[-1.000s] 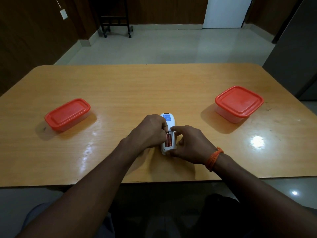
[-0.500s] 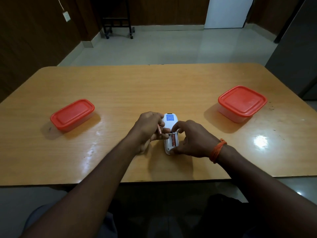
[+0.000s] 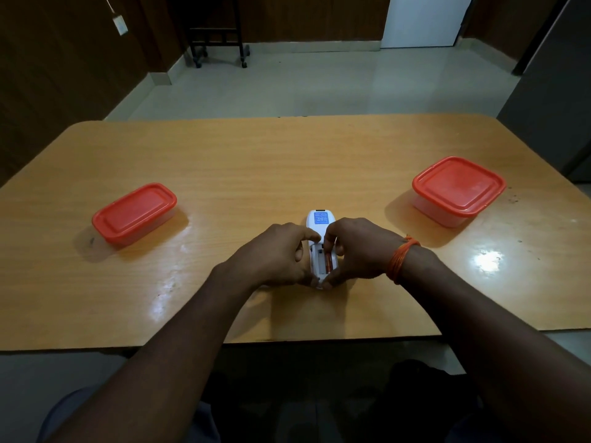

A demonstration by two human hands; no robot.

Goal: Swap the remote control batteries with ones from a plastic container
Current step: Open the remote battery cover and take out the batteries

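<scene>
A white remote [image 3: 317,219] lies face down near the table's front edge, its blue label at the far end and its battery bay uncovered. The bay's left slot [image 3: 318,258] is empty; an orange battery [image 3: 329,262] sits in the right slot. My left hand [image 3: 275,255] grips the remote's left side, with a forefinger on the top of the bay. My right hand [image 3: 359,247] pinches the far end of that battery, thumb at the remote's near end. Two clear plastic containers with red lids stand shut: one at the left [image 3: 134,212], one at the right [image 3: 459,190].
The wooden table [image 3: 287,161] reaches its front edge just below my forearms. An orange thread band [image 3: 401,260] circles my right wrist. A wheeled black stand [image 3: 219,36] is on the floor beyond the table.
My left hand pulled a battery out of the left slot, which is now empty; that battery is no longer visible. My right fingers moved onto the remaining battery.
</scene>
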